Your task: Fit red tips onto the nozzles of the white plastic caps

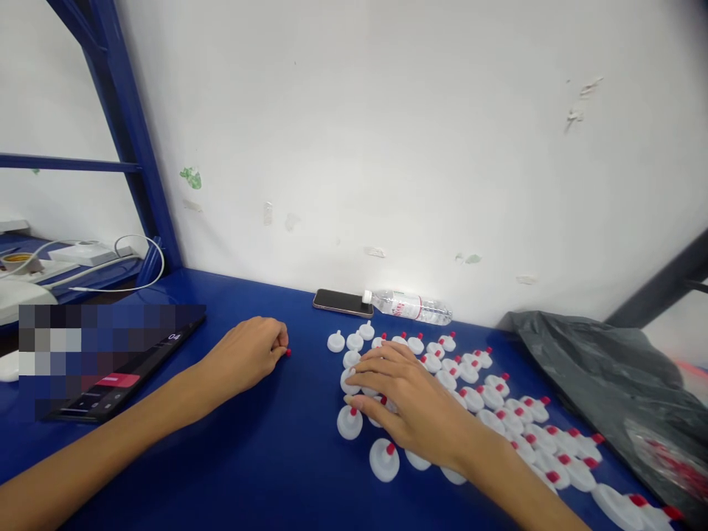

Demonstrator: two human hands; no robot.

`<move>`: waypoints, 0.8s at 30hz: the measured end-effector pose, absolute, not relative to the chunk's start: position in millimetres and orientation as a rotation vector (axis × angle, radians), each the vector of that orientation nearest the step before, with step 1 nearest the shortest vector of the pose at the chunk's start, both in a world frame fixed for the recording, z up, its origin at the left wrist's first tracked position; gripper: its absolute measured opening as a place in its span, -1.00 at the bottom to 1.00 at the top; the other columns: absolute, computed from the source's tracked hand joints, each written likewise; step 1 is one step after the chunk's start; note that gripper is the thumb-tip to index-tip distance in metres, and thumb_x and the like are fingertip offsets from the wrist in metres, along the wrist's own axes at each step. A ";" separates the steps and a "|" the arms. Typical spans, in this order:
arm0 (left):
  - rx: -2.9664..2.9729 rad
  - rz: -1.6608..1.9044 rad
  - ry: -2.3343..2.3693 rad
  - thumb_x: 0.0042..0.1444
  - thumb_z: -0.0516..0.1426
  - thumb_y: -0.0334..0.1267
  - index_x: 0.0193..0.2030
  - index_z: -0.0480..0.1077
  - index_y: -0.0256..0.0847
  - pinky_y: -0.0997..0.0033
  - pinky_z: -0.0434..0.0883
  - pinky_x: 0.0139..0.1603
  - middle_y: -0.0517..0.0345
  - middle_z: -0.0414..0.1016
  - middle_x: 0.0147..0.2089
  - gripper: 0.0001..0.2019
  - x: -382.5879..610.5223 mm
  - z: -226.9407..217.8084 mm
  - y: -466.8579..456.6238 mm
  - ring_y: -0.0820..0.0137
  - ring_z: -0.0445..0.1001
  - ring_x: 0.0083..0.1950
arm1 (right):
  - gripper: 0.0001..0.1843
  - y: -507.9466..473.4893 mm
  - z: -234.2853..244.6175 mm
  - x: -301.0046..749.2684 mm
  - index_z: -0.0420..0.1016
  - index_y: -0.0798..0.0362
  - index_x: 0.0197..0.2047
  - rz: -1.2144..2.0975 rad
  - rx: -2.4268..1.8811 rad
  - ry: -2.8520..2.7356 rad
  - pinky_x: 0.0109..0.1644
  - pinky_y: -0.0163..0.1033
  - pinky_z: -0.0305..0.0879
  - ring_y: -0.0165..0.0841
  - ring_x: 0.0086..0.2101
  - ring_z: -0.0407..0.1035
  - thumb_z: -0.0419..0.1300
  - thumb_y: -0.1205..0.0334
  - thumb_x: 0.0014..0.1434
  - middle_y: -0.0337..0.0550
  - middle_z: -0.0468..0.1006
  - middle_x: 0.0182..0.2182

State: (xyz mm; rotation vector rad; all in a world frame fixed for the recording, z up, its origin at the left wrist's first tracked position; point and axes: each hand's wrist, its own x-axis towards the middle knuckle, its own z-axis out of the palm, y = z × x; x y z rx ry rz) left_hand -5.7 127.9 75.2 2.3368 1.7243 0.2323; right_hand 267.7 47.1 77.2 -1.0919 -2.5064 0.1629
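Note:
My left hand (251, 354) is closed in a pinch at the left of the blue table, with a small red cap (288, 352) showing at its fingertips. My right hand (406, 391) spreads its fingers low over several white round nozzle lids. Its fingertips reach a white lid (348, 381) without a visible red cap; whether they touch it I cannot tell. Nearer me are a lid with a red tip (349, 422) and another red-tipped lid (384, 460). At the back of the group stand bare white lids (335, 341). My right hand and forearm hide some lids.
A phone (341, 302) and a clear water bottle (412, 306) lie against the wall. At left is a dark tablet (149, 361), with white cables (158, 254) beyond it. A dark grey plastic bag (597, 369) covers the right side. Many red-capped lids (553, 472) spread rightward.

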 end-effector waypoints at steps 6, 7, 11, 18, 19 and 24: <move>2.300 0.542 1.629 0.26 0.13 -0.36 -0.29 0.50 -0.18 0.23 0.40 -0.16 0.15 0.61 -0.32 -0.87 -2.8 80.7 124.9 0.23 0.56 -0.22 | -0.85 45.1 75.9 267.5 0.47 -0.05 -0.03 0.126 -1.041 -2.355 0.23 0.00 0.29 -0.27 -0.05 0.47 0.31 0.23 0.36 -0.22 0.60 -0.08; 2.283 0.614 1.585 0.27 0.13 -0.32 -0.24 0.52 -0.16 0.24 0.39 -0.16 0.17 0.62 -0.33 -0.87 -1.4 83.3 123.4 0.24 0.56 -0.23 | -0.87 44.7 75.9 267.1 0.45 -0.06 -0.01 0.143 -1.041 -2.343 0.15 -0.06 0.35 -0.29 -0.06 0.46 0.27 0.27 0.39 -0.22 0.58 -0.06; 2.191 0.854 1.338 0.33 0.13 -0.08 -0.02 0.57 -0.08 0.31 0.44 -0.07 0.21 0.68 -0.20 -0.75 8.2 91.9 111.8 0.29 0.60 -0.14 | -0.85 41.2 76.8 264.3 0.35 -0.09 0.02 0.209 -1.052 -2.341 0.04 -0.16 0.38 -0.34 -0.04 0.45 0.11 0.35 0.46 -0.24 0.54 0.01; 2.048 0.894 0.966 0.31 0.21 -0.07 -0.16 0.64 -0.03 0.47 0.49 -0.11 0.31 0.73 -0.17 -0.81 27.2 89.4 86.7 0.40 0.65 -0.13 | -0.78 34.6 76.1 258.3 0.28 -0.10 0.08 0.178 -0.988 -2.354 0.15 -0.09 0.37 -0.31 -0.02 0.45 0.15 0.35 0.44 -0.28 0.58 0.00; 2.036 0.890 0.933 0.30 0.22 -0.10 -0.17 0.65 -0.03 0.49 0.49 -0.11 0.32 0.73 -0.18 -0.83 28.6 88.9 84.8 0.41 0.65 -0.14 | -0.77 34.6 75.4 257.6 0.28 -0.10 0.07 0.169 -0.980 -2.354 0.16 -0.08 0.38 -0.30 -0.03 0.45 0.16 0.35 0.43 -0.28 0.58 -0.01; 2.008 0.924 0.933 0.28 0.25 -0.16 -0.20 0.67 0.00 0.50 0.42 -0.16 0.35 0.73 -0.21 -0.87 28.9 89.2 82.7 0.45 0.61 -0.20 | -0.79 35.3 73.8 256.0 0.28 -0.08 0.04 0.146 -0.970 -2.307 0.13 -0.08 0.42 -0.30 -0.05 0.47 0.16 0.36 0.42 -0.25 0.58 -0.04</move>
